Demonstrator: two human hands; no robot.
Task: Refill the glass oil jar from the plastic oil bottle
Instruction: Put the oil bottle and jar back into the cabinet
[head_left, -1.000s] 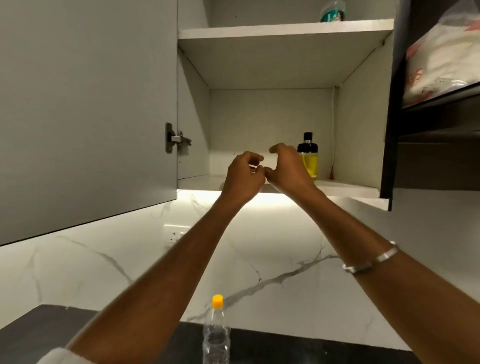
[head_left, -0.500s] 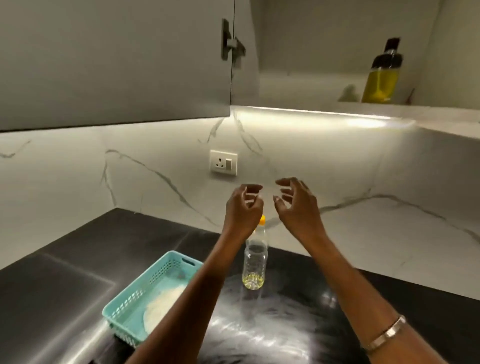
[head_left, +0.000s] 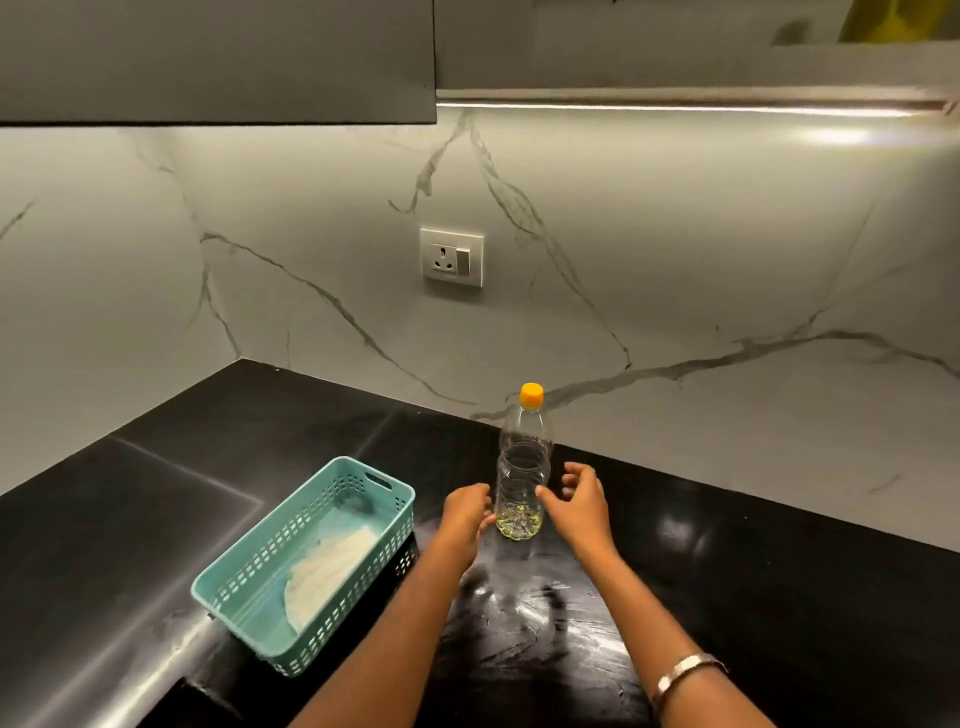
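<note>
Head view looks down at a black worktop (head_left: 753, 597). The plastic oil bottle (head_left: 523, 478) stands upright near the wall, with an orange cap (head_left: 531, 394) on top and a little yellow oil at the bottom. Both hands are loosely spread and hold nothing. The left hand (head_left: 466, 512) and right hand (head_left: 581, 501) sit just beside the bottle, one on each side. A teal basket (head_left: 244, 592) lies to the left.

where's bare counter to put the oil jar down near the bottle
Bare counter lies right of the bottle, up to the wall. Left is tighter: the basket sits there, and both hands, left hand and right hand, flank the bottle.
</note>
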